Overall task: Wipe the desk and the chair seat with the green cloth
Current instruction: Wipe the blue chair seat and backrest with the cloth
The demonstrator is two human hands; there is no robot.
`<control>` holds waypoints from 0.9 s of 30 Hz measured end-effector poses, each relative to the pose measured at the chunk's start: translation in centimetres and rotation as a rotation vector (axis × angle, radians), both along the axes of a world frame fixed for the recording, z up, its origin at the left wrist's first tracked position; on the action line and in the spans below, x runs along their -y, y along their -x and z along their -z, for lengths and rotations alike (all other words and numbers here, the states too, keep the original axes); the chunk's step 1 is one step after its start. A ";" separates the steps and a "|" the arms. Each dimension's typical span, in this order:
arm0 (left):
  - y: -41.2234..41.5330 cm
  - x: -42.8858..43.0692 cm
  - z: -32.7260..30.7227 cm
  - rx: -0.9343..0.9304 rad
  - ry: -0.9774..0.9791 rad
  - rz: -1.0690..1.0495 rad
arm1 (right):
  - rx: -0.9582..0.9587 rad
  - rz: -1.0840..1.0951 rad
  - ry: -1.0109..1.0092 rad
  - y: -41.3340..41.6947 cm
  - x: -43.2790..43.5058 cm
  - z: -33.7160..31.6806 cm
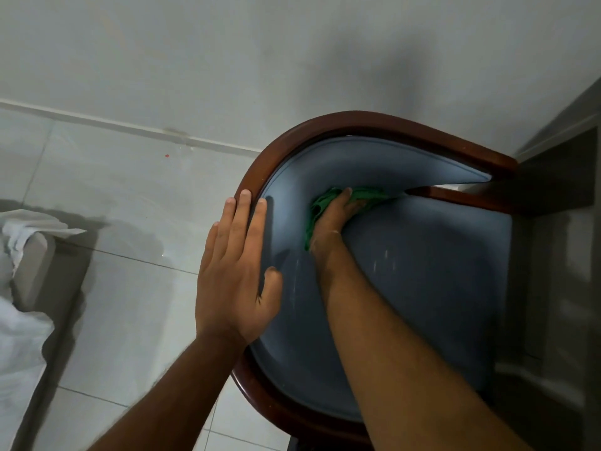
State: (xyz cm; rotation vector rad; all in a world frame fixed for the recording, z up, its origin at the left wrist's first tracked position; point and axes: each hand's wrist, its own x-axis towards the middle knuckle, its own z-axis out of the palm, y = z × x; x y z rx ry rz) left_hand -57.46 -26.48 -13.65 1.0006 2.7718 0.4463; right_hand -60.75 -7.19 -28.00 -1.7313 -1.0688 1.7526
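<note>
Against a pale wall and tiled floor, the chair seat [422,271] is being wiped: the right hand [335,216] presses the green cloth [320,206] into its back crease, fingers closed on it, while the left hand [237,275] lies flat and open on the wooden rim [292,131]; next, probably sweeping forward.

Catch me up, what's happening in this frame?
A person is wiping a chair. The right hand presses a crumpled green cloth into the crease where the blue-grey padded seat meets the padded backrest. The left hand lies flat on the curved dark wooden frame, apparently steadying it. The desk itself isn't clearly in view.
</note>
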 end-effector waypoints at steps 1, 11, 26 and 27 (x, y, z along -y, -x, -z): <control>0.0 0.0 0.0 0.003 0.007 0.000 | 0.046 -0.081 0.004 -0.4 1.1 -0.5; 0.0 0.1 0.1 -0.005 0.034 -0.001 | -0.006 -1.142 0.018 -18.5 12.0 -5.6; -0.1 -0.1 -0.2 -0.009 0.019 -0.004 | 0.312 -1.432 0.292 -32.9 2.4 -2.3; -0.1 -0.1 -0.2 -0.008 0.023 -0.006 | 0.311 -1.448 0.314 -31.9 2.7 -1.7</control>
